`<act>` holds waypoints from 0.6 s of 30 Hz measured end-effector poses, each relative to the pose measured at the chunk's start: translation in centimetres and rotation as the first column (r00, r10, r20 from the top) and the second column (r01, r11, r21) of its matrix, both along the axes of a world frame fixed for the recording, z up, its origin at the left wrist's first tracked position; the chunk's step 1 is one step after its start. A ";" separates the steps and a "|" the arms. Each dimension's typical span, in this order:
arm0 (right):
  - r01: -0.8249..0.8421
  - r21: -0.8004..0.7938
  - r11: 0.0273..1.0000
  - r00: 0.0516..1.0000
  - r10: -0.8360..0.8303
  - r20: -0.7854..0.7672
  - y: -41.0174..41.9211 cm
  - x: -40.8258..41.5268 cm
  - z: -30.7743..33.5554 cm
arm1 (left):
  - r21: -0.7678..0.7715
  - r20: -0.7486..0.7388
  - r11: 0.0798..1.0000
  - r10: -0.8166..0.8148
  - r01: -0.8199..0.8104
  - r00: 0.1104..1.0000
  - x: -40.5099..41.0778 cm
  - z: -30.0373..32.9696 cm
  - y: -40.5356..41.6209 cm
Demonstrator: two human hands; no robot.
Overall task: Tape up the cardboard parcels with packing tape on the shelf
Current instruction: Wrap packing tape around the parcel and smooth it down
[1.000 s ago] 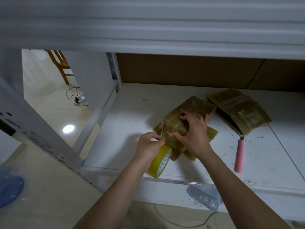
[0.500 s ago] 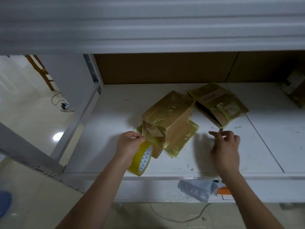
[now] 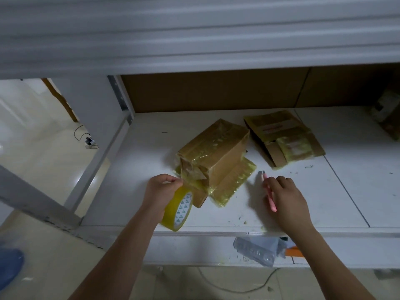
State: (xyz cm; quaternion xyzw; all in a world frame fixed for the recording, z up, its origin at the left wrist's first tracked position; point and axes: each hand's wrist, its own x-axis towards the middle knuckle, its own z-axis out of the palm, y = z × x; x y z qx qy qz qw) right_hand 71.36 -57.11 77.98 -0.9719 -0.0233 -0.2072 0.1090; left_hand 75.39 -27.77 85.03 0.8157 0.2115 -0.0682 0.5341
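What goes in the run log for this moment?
left hand: holds tape roll | right hand: grips pink knife | parcel: on shelf

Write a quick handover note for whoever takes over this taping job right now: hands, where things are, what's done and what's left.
Left hand grips the yellow tape roll, strip pulled to the near end of the box parcel.
Right hand holds the pink utility knife, blade tip showing.
Both sit on the white shelf; a flat parcel lies behind right.
Done: box mostly wrapped in tape.
Left: probably cut the strip, press it down, then check the flat parcel.
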 end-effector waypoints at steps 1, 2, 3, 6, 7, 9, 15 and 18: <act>-0.016 0.159 0.987 1.000 0.015 0.005 0.5 0.0 0.3 | -0.002 0.002 1.000 0.003 -0.003 1.000 -0.1 0.0 0.0; -0.030 0.342 0.939 1.000 0.028 0.008 1.1 -0.1 0.7 | -0.004 0.002 1.000 0.007 -0.007 1.000 -0.2 0.0 0.1; -0.045 0.502 0.864 0.999 0.036 0.029 1.7 -0.2 1.2 | -0.009 0.002 1.000 0.013 -0.013 1.000 -0.2 0.0 0.2; -0.197 0.679 0.707 0.977 0.081 0.199 3.8 -0.9 3.2 | -0.034 -0.004 0.999 0.024 -0.024 1.000 -0.4 0.0 0.3; -0.253 0.681 0.687 0.963 0.109 0.248 4.5 -1.1 3.9 | -0.047 -0.006 0.999 0.027 -0.027 1.000 -0.4 0.1 0.3; -0.365 0.652 0.664 0.925 0.182 0.333 6.1 -1.1 5.2 | -0.073 -0.006 0.997 0.032 -0.032 0.999 -0.5 0.2 0.2; -0.588 0.496 0.639 0.802 0.379 0.462 11.3 0.3 7.5 | -0.116 0.005 0.993 0.033 -0.032 0.999 -0.8 -0.1 0.5; -0.631 0.457 0.627 0.774 0.477 0.416 12.3 1.2 8.2 | -0.141 0.012 0.990 0.029 -0.027 1.000 -0.8 -0.1 0.6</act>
